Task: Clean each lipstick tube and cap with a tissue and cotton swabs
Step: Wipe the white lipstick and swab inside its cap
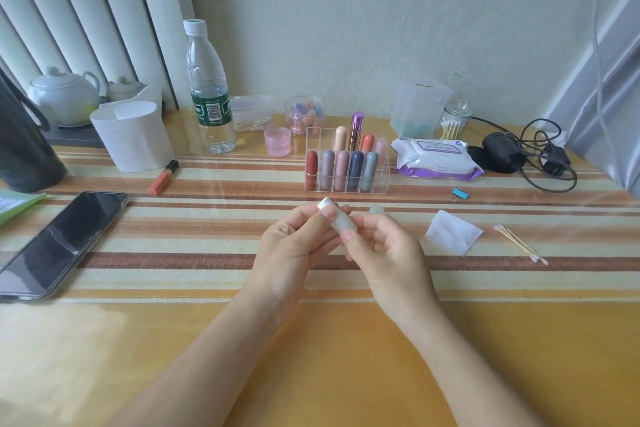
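Note:
Both hands meet over the striped cloth in front of the clear lipstick rack point(347, 189). My left hand point(294, 246) and my right hand point(384, 246) both pinch a pale, frosted lipstick tube point(341, 222) that lies tilted, its white end point(325, 202) pointing up and left. A small pale green cap point(376, 209) lies on the cloth just behind my right hand. A folded white tissue point(452, 232) lies to the right, and beyond it lie cotton swabs point(519, 244) with pink tips. The rack holds several coloured lipsticks.
A phone point(59, 243) lies at the left, an orange lip gloss point(162, 177) behind it. At the back stand a water bottle point(207, 90), tissue roll point(131, 139), pink cup point(277, 141), wet-wipes pack point(433, 158), swab jar point(455, 121) and black cables point(540, 156). A blue clip point(460, 193) lies near the rack.

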